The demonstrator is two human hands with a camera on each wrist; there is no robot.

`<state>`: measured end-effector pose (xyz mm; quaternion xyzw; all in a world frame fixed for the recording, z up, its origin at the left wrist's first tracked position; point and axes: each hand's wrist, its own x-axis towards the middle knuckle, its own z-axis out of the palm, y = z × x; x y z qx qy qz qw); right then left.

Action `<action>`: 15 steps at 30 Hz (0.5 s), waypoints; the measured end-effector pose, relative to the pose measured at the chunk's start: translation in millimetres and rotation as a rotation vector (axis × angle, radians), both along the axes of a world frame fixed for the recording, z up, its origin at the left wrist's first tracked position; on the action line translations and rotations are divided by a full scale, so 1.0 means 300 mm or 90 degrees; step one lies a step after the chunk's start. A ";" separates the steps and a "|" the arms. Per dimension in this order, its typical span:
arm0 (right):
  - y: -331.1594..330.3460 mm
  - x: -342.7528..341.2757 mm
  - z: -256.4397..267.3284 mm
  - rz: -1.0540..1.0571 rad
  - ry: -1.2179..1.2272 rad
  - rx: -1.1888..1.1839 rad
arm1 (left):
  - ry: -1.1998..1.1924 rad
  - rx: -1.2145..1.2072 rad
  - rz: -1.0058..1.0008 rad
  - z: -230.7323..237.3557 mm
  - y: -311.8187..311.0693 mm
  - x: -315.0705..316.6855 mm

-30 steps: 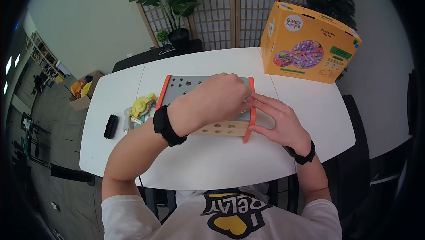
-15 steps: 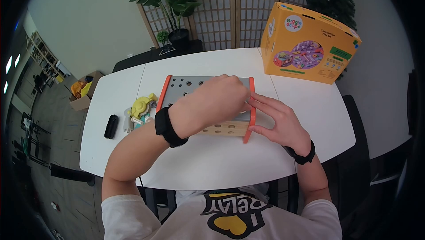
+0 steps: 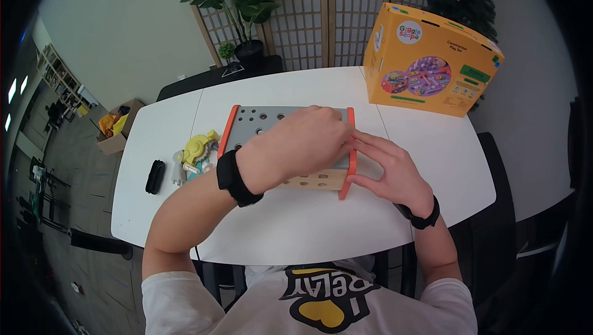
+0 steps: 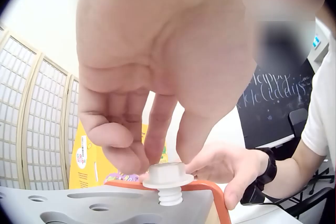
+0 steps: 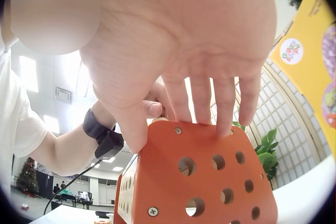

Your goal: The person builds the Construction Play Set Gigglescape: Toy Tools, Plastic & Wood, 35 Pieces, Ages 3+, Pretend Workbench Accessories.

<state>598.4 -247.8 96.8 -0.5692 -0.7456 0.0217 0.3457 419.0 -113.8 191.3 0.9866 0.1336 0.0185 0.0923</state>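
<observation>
A toy workbench (image 3: 250, 126) with a grey holed top, pale wooden sides and orange-red end panels (image 5: 210, 155) stands on the table. My left hand (image 3: 299, 140) is over the right part of its top. In the left wrist view, thumb and fingertips pinch at the head of a white plastic bolt (image 4: 168, 175). The bolt stands upright at a hole near the end panel, some thread showing above the grey surface. My right hand (image 3: 395, 171) rests on the right end panel, fingers straight along its top edge and thumb at the front edge. In the head view the left hand hides the bolt.
Left of the workbench lie a yellow toy piece (image 3: 197, 148) and several grey, white and teal parts. A black case (image 3: 155, 177) lies farther left on the white table (image 3: 272, 224). A large yellow box (image 3: 432, 60) stands at the back right.
The left hand has turned and shifted slightly over the bolt. The right hand and the workbench have stayed in place.
</observation>
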 end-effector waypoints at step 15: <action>-0.001 0.003 -0.004 -0.005 0.006 -0.003 | -0.173 -0.048 -0.125 -0.052 0.041 -0.010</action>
